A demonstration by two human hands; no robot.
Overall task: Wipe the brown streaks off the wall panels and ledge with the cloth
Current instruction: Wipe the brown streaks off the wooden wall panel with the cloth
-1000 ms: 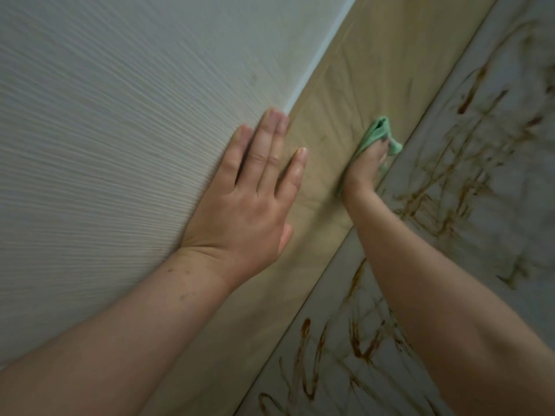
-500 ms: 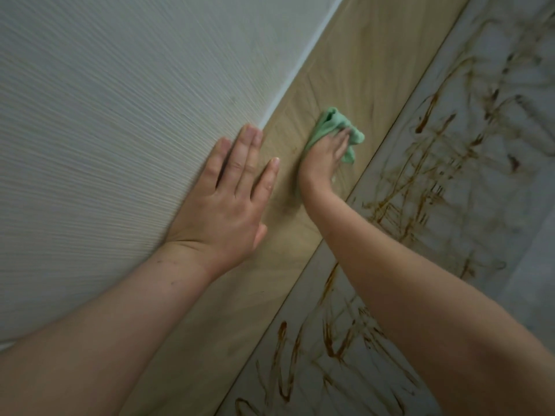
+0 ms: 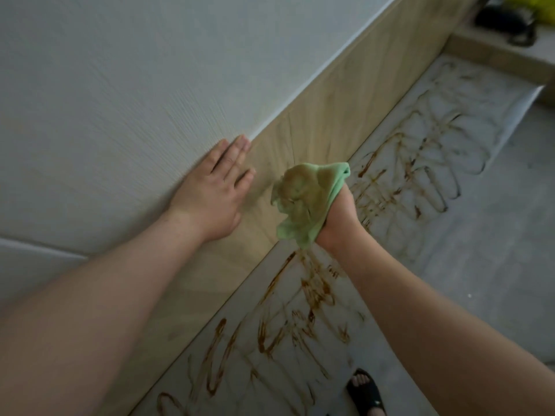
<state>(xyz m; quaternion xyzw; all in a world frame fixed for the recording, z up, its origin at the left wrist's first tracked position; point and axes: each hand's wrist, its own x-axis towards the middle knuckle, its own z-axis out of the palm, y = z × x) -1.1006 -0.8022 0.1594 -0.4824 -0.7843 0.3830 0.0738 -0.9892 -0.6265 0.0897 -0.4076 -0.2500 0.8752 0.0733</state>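
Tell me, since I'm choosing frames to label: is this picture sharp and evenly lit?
Head view: dim, flat light, no glare; left hand and white panel look motion-smeared; cloth and brown streaks are readable; dark objects top right are soft.

"The pale grey-white wall panel (image 3: 120,100) above the light wood-grain band (image 3: 330,121) looks finely ribbed and matt."

"The band itself looks like smooth laminate with little sheen. Just below it, the white marble-look ledge (image 3: 450,124) is smooth, smeared with dull brown streaks (image 3: 315,292)."

"The crumpled green cloth (image 3: 306,202) before the band looks soft and is stained tan."

"Well below the band, the black sandal (image 3: 365,393) looks rubbery and slightly glossy."
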